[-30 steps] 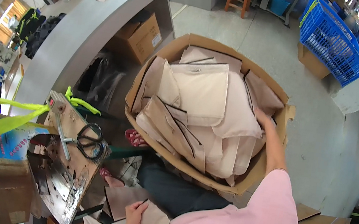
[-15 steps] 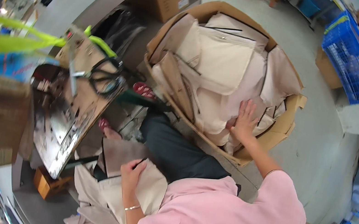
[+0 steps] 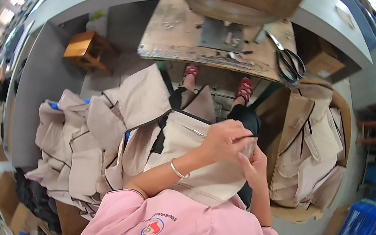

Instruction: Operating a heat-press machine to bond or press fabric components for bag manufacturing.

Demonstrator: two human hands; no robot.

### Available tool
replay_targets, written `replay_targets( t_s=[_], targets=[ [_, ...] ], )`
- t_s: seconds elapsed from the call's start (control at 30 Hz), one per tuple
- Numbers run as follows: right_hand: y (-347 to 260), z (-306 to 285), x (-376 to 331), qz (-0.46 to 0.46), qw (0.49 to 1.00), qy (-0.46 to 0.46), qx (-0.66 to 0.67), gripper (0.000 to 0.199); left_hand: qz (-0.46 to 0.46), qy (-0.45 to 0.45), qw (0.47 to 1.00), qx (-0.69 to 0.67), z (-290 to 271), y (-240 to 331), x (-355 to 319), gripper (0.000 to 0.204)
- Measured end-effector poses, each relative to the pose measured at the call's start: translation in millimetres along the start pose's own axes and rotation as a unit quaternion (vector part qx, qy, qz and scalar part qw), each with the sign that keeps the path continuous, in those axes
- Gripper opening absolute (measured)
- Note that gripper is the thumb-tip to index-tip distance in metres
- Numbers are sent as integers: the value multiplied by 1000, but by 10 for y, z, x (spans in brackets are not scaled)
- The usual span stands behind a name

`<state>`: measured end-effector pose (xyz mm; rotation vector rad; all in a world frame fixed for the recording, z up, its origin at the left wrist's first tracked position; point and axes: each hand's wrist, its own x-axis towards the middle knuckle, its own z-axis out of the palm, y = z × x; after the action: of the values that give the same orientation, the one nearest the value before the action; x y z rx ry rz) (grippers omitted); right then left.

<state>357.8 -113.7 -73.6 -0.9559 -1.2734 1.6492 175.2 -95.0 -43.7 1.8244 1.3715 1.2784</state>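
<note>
Fabric piece, cream and black-edged (image 3: 212,182), lies toward six o'clock; my right hand (image 3: 255,169), back from the three-o'clock brown cardboard carton (image 3: 272,120), joins my left hand (image 3: 224,141), both gripping the piece's edge together.

Matt cloth panel (image 3: 207,182), shiny metal bracelet (image 3: 174,168), rough-looking wooden tabletop (image 3: 170,42).
</note>
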Motion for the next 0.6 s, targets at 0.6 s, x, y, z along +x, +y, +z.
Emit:
replay_targets(
  t_s=[0.6],
  targets=[
    [-759, -886, 142, -7, 958, 64, -279, 36, -109, -27, 983, 143, -795, -1009, -984, 40]
  ],
)
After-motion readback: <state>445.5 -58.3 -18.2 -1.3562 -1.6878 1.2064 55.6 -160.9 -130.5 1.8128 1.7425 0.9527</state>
